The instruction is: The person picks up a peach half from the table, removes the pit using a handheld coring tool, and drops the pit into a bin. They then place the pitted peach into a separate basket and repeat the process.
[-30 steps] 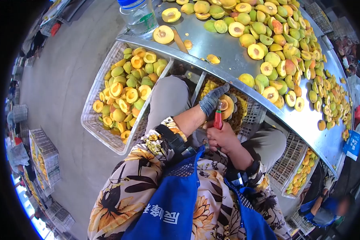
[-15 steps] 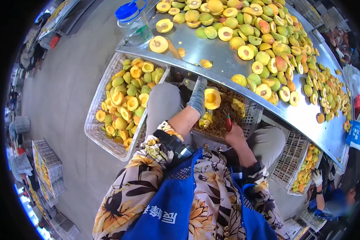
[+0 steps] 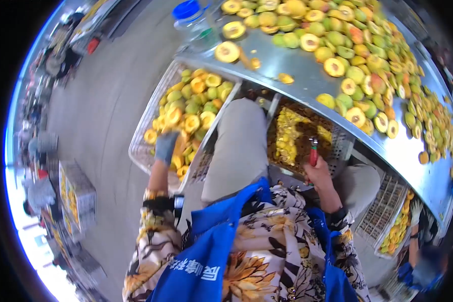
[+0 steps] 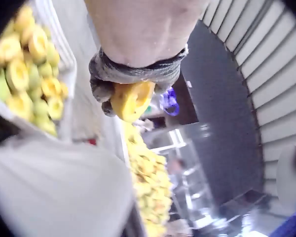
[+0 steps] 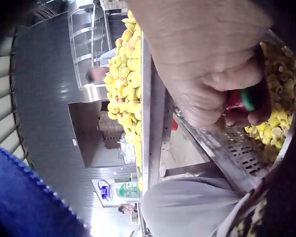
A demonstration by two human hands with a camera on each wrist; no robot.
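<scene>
A hollowed fruit half (image 4: 133,101) was gripped in the gloved left hand (image 3: 166,146), its fingers curled around the sides of the fruit, as was shown in the left wrist view. The hand was held over the near left part of the white crate (image 3: 148,121), which was filled with yellow and green halves; whether those were touched could not be told. By the bare right hand (image 3: 318,171) a red-handled tool (image 3: 313,153) was clasped, the fingers wrapped around its handle and the metal tip pointed away from the body. Beneath and beyond that tip, a second crate (image 3: 343,146) was seen between the knees, littered with brown bits and yellow pieces. Above both crates the metal table (image 3: 267,56) was stretched, and on it a large heap of fruit halves (image 3: 357,75) was piled, with a clear blue-lidded bottle (image 3: 199,31) stood at the left corner. A blue vest (image 3: 201,251) was worn over a flowered shirt.
</scene>
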